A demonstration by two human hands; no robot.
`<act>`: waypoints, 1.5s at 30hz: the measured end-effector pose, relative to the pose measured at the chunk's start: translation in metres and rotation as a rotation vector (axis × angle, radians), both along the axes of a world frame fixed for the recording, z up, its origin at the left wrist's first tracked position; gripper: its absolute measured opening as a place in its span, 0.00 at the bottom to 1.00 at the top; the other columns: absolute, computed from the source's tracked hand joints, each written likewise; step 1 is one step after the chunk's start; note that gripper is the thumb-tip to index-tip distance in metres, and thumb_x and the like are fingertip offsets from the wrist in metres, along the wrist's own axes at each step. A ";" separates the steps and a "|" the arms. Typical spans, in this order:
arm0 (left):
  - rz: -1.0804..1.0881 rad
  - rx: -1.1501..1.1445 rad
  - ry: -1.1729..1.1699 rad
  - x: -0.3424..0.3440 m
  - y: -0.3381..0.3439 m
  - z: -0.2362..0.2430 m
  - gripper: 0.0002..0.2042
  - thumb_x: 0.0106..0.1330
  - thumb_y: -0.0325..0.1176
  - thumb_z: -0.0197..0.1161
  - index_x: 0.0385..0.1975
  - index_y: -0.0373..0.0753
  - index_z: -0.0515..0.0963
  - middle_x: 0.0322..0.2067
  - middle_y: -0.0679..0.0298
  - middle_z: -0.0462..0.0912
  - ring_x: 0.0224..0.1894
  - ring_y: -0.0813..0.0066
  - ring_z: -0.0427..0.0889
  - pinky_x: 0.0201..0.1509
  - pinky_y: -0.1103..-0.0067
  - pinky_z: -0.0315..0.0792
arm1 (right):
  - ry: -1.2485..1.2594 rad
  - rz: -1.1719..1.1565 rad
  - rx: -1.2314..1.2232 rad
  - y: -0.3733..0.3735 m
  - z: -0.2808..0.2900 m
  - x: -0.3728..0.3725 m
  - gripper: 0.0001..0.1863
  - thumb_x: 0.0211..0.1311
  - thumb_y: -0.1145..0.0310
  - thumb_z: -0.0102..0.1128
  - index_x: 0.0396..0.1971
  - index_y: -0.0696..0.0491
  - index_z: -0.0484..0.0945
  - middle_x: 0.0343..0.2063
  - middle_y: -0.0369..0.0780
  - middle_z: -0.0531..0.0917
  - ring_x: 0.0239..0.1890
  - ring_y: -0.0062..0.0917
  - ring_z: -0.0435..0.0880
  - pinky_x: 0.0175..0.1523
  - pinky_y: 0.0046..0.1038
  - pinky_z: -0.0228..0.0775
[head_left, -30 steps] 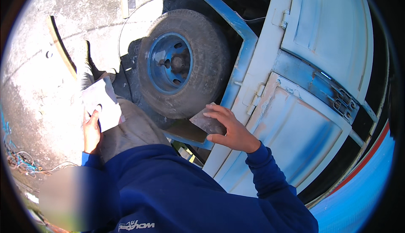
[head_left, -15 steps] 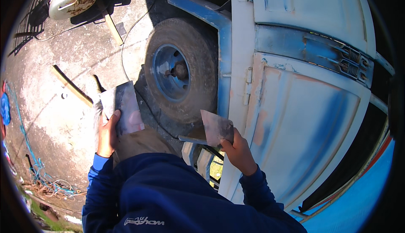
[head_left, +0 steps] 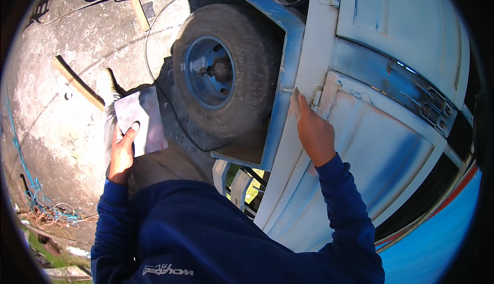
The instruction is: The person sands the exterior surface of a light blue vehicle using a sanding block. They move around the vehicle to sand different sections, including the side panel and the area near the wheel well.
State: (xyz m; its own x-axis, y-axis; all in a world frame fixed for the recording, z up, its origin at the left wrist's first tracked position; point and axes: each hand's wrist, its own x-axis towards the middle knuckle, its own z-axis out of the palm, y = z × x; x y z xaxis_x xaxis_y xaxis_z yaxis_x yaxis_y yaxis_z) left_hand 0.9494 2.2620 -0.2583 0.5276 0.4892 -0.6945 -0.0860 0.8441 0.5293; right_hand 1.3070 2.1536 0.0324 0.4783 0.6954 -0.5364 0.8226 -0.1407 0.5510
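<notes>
Since half a second ago, the right hand point(head_left: 316, 135) shifts farther from the body, and the flat blade point(head_left: 296, 105) in it turns from its broad, smeared face to a narrow edge. It is now over the white strip point(head_left: 318, 37), left of the lower hinge point(head_left: 317, 96) and just right of the blue fender point(head_left: 292, 52), so the work seems to be at the strip rather than over the plate; whether the blade touches it, I cannot tell. The blade's long visible axis runs near to far, its free end pointing far and slightly left. The right fingers are closed around its near end.

The left hand point(head_left: 123, 153) stays low on the left, fingers gripping the near left side of the pale, smeared plate point(head_left: 149, 110), thumb on top. The plate's long axis also runs near to far, its far end leaning left, with the tyre point(head_left: 252, 68) to its right
</notes>
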 end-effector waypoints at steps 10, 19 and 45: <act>-0.007 -0.001 0.069 -0.001 0.007 0.001 0.21 0.71 0.31 0.59 0.62 0.34 0.69 0.53 0.64 0.78 0.55 0.76 0.75 0.63 0.78 0.64 | 0.088 -0.091 -0.218 -0.014 -0.013 -0.019 0.28 0.62 0.75 0.53 0.65 0.59 0.66 0.23 0.43 0.81 0.21 0.37 0.82 0.26 0.35 0.75; 0.010 -0.102 -0.005 0.010 0.035 0.040 0.17 0.73 0.31 0.58 0.59 0.35 0.72 0.48 0.67 0.80 0.49 0.80 0.76 0.59 0.80 0.67 | 0.516 -0.677 0.243 0.017 0.016 -0.066 0.22 0.64 0.75 0.51 0.59 0.59 0.69 0.37 0.48 0.85 0.35 0.40 0.86 0.41 0.39 0.78; -0.597 0.613 -0.198 0.114 0.100 0.353 0.17 0.74 0.33 0.55 0.59 0.33 0.69 0.50 0.60 0.79 0.50 0.75 0.78 0.56 0.78 0.72 | 0.550 -0.068 1.229 0.009 0.089 -0.105 0.28 0.49 0.79 0.63 0.54 0.45 0.78 0.56 0.37 0.76 0.64 0.36 0.71 0.69 0.49 0.59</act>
